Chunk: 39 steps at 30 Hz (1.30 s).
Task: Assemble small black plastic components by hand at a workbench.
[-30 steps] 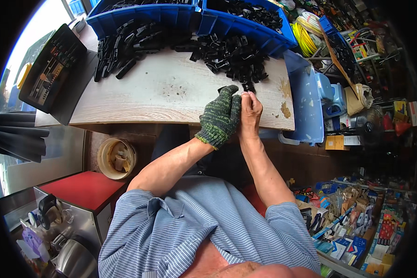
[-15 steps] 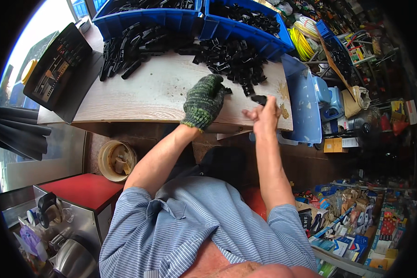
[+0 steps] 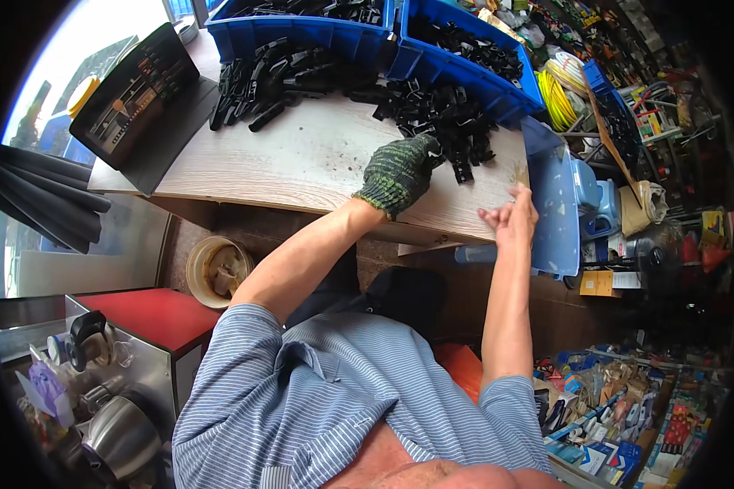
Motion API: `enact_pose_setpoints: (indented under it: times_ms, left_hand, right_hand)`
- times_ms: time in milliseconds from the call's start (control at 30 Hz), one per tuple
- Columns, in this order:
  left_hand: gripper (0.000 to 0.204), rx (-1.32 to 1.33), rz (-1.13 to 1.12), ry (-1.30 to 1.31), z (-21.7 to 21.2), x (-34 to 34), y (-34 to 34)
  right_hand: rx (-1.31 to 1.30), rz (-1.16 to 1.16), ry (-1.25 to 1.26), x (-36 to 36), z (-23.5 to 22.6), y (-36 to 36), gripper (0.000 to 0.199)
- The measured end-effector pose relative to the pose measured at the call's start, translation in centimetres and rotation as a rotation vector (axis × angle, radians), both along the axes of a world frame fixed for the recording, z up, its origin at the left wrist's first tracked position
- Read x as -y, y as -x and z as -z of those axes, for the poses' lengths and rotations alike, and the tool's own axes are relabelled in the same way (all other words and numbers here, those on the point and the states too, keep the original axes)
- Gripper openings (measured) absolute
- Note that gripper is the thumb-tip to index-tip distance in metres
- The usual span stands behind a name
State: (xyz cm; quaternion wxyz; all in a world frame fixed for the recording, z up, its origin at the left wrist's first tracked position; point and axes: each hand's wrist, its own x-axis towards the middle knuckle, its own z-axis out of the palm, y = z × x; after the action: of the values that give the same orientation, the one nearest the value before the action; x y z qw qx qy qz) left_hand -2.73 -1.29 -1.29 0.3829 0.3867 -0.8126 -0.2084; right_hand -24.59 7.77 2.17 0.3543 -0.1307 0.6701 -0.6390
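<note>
My left hand (image 3: 400, 173), in a dark green knitted glove, is closed at the near side of a heap of small black plastic parts (image 3: 444, 114). A black plastic part (image 3: 438, 153) shows at its fingertips, mostly hidden by the glove. My bare right hand (image 3: 515, 218) hovers over the table's right end, close to the light blue bin (image 3: 556, 213). Its fingers are apart and partly bent, and no part shows in them. A second heap of longer black plastic parts (image 3: 281, 77) lies farther left on the pale wooden table (image 3: 294, 155).
Two blue crates (image 3: 302, 31) of black parts stand along the table's back. A tablet in a dark case (image 3: 139, 102) leans at the left. Below the table are a round bucket (image 3: 218, 273) and a red-topped cabinet (image 3: 151, 318). Cluttered shelves fill the right side.
The view has shifted, so the table sits farther right. My right hand has moved toward the light blue bin, and the black part it held is gone from its fingers.
</note>
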Motion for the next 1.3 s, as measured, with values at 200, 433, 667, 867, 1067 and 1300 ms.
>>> enact_pose_setpoints:
  times_ms: [200, 433, 667, 867, 1067, 1300]
  left_hand:
    - [0.037, -0.448, 0.079, -0.326, 0.5, -2.6, 1.5]
    - [0.039, -0.166, 0.157, -0.211, 0.0, -2.6, 1.3]
    - [0.039, -0.068, 0.227, -0.177, -0.4, -3.0, 0.9]
    - [0.019, 0.066, -0.261, 0.060, -1.9, 5.6, -4.2]
    - [0.023, 0.462, -0.309, 0.136, -0.3, 7.8, -7.3]
    - [0.030, 0.480, -0.312, 0.186, -0.4, 4.5, -10.3]
  right_hand:
    - [-0.172, -0.503, 0.114, 0.6, 2.8, -5.3, 0.036]
    - [-0.308, -0.481, 0.256, 0.8, 4.9, -5.7, 0.030]
    - [-0.334, -0.445, 0.306, 1.0, 5.7, -6.3, 0.031]
    - [-0.076, -0.236, 0.140, 0.7, 2.3, -9.3, 0.039]
    - [-0.041, -0.237, 0.133, 0.7, 2.5, -8.4, 0.035]
    - [-0.060, -0.243, 0.154, 0.8, 2.4, -8.5, 0.034]
